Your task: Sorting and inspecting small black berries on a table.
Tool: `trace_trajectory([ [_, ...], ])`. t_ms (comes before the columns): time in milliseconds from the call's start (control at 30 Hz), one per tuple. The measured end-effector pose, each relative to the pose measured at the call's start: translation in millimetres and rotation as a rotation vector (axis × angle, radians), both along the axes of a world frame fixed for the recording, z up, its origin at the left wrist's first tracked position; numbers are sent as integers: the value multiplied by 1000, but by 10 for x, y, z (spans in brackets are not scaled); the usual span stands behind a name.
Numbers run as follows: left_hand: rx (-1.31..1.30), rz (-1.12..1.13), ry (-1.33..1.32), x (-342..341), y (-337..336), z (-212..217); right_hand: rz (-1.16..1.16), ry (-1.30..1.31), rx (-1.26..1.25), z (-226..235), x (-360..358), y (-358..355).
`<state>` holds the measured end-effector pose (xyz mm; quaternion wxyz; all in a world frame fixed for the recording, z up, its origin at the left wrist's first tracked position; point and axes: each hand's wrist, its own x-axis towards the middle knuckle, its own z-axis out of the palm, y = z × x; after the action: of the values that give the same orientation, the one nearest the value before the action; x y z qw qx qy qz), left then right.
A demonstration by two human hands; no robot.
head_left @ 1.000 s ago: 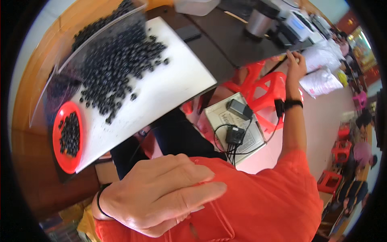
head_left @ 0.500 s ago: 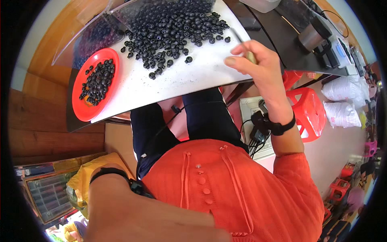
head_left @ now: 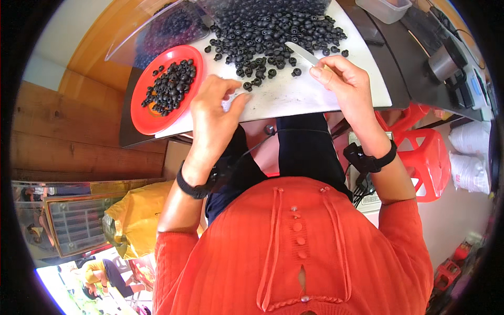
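Observation:
A heap of small black round bead-like pieces (head_left: 275, 32) spreads over a white board (head_left: 283, 102), some strays lying towards its near edge. My left hand (head_left: 215, 105) reaches over the board, thumb and fingers apart, its tips beside the nearest loose black piece (head_left: 248, 86); nothing shows between them. In my right hand (head_left: 346, 84) is a small knife (head_left: 302, 53), held between thumb and fingers, its pale blade pointing up and left over the heap's edge. To the left of my left hand, a red plate (head_left: 137, 100) carries more black pieces.
A clear plastic sheet (head_left: 136, 38) rises behind the plate. On the dark table to the right are a metal cup (head_left: 446, 62) and a clear plastic tub (head_left: 386, 9). A red stool (head_left: 428, 163) and white sacks (head_left: 468, 170) stand on the right. Another person (head_left: 102, 273) is at lower left.
My left hand has swung up from near my body to the loose pieces on the board. My right hand still holds the knife. The whole view has shifted, moving the board rightward.

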<state>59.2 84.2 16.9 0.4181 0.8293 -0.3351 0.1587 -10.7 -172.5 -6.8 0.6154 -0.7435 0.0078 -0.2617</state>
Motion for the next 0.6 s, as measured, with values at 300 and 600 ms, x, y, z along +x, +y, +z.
trace_trajectory([
  [300, 192, 72, -277, 228, -66, -191, -8, 13, -53, 111, -19, 138],
  [600, 314, 36, -336, 223, -41, -149, -236, -176, -1026, 131, 15, 330],
])
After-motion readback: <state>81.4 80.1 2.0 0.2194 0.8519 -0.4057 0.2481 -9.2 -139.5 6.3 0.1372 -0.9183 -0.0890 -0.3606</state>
